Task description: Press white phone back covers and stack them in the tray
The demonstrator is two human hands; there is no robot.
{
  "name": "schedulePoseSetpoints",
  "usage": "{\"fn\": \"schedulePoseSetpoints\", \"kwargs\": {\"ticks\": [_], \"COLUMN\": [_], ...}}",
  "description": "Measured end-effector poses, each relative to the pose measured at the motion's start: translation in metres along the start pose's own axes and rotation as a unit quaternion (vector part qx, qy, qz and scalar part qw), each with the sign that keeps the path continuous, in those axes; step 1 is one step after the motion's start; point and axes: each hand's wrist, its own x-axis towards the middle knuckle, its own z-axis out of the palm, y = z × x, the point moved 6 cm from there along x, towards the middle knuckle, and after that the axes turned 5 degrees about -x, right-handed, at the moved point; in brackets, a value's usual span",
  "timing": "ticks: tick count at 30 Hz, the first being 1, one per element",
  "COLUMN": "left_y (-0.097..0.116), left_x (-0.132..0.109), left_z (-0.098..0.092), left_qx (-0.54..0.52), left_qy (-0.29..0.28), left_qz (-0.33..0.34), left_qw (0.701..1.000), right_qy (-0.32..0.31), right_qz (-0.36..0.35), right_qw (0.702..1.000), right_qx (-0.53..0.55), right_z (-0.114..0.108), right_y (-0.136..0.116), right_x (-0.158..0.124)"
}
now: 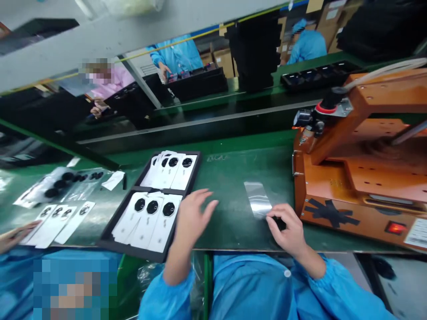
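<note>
My left hand lies flat and open on the green bench, fingers spread, just right of a black tray. The tray holds white cards with round black parts in its near and far compartments. My right hand rests near the bench's front edge, fingers curled in a pinch at the near end of a clear plastic film strip that lies on the bench. A small dark thing shows under its fingertips; I cannot make it out.
An orange machine with a lit red switch stands at the right. More white cards and bagged black parts lie left, by a co-worker's hand. Other people work beyond the conveyor.
</note>
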Motion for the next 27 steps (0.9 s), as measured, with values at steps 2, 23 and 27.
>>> {"fn": "schedulePoseSetpoints", "kwargs": {"ticks": [2, 23, 27], "left_y": [-0.060, -0.243, -0.242], "left_x": [-0.017, -0.031, -0.030], "left_z": [-0.036, -0.094, -0.104], "left_qx": [0.035, 0.090, 0.084], "left_qy": [0.034, -0.005, 0.024], "left_qz": [-0.102, -0.359, -0.344], "left_qw": [0.994, 0.929, 0.935], "right_qy": [-0.005, 0.015, 0.016], "right_qz": [-0.022, -0.030, -0.022], "right_qw": [1.000, 0.999, 1.000], "right_qx": [0.001, -0.007, -0.004], "right_z": [0.002, 0.002, 0.002], "right_y": [-0.002, -0.003, -0.001], "right_x": [-0.001, -0.002, -0.003]}}
